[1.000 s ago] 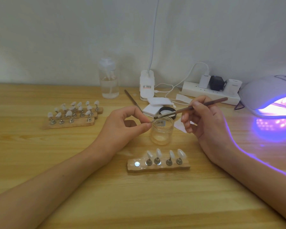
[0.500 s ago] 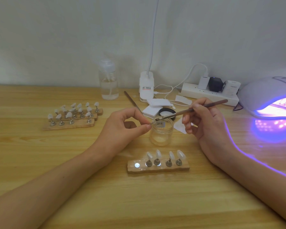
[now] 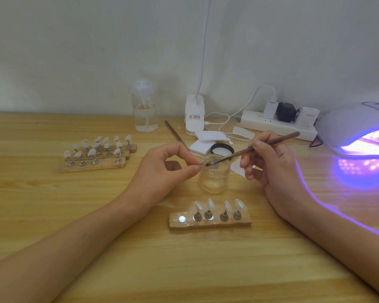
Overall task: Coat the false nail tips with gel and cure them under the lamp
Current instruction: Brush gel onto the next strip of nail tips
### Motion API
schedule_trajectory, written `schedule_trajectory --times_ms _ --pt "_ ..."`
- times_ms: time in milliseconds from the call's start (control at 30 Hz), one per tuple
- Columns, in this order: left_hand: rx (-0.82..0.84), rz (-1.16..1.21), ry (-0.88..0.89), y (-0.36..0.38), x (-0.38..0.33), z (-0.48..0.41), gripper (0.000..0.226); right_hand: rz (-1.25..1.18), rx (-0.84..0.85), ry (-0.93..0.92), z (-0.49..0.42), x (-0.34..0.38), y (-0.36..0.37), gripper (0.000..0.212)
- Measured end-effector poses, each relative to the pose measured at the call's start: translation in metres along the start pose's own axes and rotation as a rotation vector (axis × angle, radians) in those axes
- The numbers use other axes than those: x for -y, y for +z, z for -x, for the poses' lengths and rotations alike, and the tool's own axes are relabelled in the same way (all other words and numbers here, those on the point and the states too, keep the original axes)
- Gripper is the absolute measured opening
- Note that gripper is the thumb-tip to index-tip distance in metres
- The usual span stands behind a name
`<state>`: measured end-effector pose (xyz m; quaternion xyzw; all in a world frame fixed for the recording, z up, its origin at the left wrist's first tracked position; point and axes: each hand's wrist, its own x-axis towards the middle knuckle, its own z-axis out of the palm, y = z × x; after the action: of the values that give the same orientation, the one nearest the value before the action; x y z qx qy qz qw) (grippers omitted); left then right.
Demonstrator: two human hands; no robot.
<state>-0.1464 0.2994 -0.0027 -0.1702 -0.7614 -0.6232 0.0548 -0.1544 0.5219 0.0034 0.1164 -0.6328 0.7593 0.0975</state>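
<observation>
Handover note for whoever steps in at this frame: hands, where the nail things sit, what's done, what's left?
Left hand pinches a small piece, apparently a nail tip, at the jar mouth.
Right hand holds the brush, bristles at that piece over the open jar.
Front holder: four tips standing, one spot empty. Three loaded holders back left. Lamp lit, right.
Done: cannot tell which tips are coated.
Left: finish this tip, reseat it, cure the holder under the lamp.

A home nail-craft desk: pale wooden tabletop [image 3: 118, 270] against a plain white wall [image 3: 74, 51], white plastic power strip [image 3: 271, 126] at its back edge, white domed curing lamp [image 3: 346, 121] glowing violet at its right edge.
</observation>
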Motion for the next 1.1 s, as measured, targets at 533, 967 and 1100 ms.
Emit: schedule_trajectory --times_ms 533,967,1100 --pt "0.017 -0.035 0.08 0.0005 0.0024 -0.0017 0.012 -0.012 0.033 0.004 -0.0004 0.0 0.0009 0.02" --pt "0.021 -0.035 0.084 0.0004 0.0014 -0.0018 0.012 -0.053 0.02 -0.004 -0.0007 0.0009 -0.0001 0.021" --pt "0.02 -0.028 0.067 0.0002 0.0029 -0.002 0.013 -0.002 0.043 -0.008 0.0009 0.001 0.0019 0.019"
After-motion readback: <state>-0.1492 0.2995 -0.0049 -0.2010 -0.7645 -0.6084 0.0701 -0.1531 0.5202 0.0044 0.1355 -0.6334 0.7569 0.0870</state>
